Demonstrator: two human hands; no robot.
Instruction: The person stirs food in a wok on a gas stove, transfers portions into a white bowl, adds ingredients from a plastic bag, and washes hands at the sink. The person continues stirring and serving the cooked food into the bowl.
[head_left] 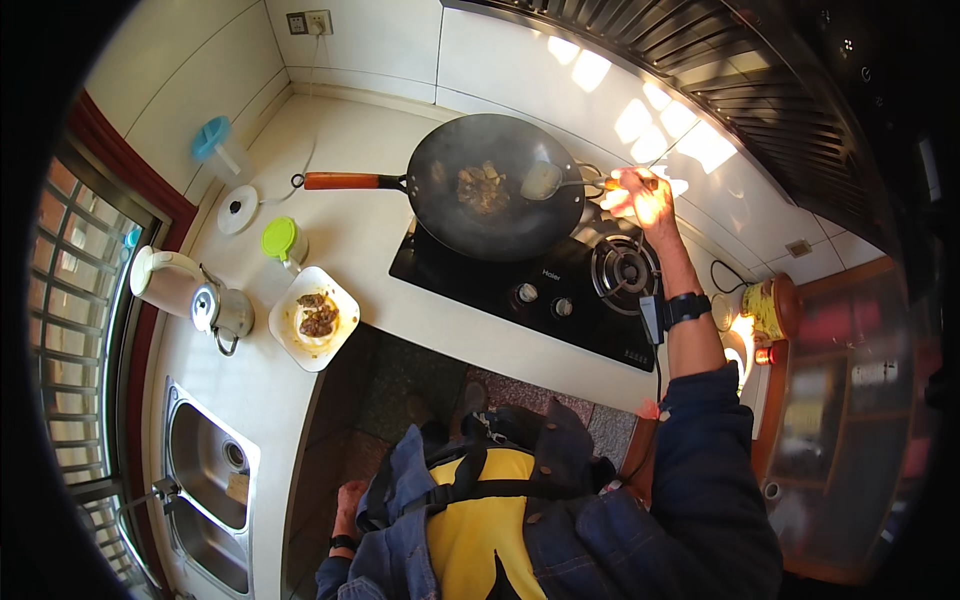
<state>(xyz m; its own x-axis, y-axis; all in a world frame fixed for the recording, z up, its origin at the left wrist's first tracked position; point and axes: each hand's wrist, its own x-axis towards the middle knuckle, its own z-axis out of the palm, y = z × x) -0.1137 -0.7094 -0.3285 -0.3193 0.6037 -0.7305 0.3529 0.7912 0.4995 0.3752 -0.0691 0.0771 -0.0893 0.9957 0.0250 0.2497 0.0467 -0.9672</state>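
Can read one short word in pale letters on the black glass of the gas stove (590, 326), just behind the two control knobs (525, 293). Can spot a row of tiny pale marks near the stove's front right corner; too small to read. Also see small white symbols on the dark glossy panel (848, 45) of the range hood, upper right; can't tell icons from digits. Can't make out any wording on the yellow container (762, 309), right end of counter.
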